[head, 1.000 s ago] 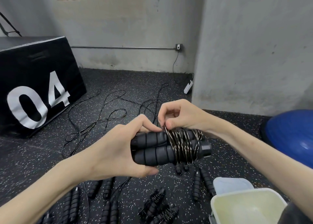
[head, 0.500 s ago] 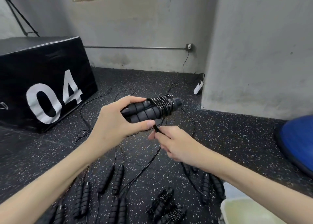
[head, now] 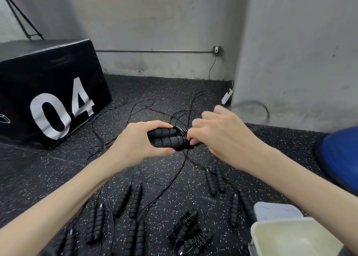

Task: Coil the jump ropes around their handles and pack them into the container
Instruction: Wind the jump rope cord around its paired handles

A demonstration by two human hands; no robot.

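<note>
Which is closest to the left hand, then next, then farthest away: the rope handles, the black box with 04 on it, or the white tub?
From the left hand, in the head view:
1. Rope handles, gripped in that hand.
2. Black box with 04, on the floor to the left.
3. White tub, bottom right corner, past the right arm.

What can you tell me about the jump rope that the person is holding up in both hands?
The jump rope has two black handles with ribbed, foam-looking grips, held side by side and roughly level above the speckled floor. Thin, shiny black cord is coiled round their right ends. The left hand grips the handles; the right hand covers the coiled end, fingers curled on it. A blurred loop of cord swings beyond that hand.
</note>
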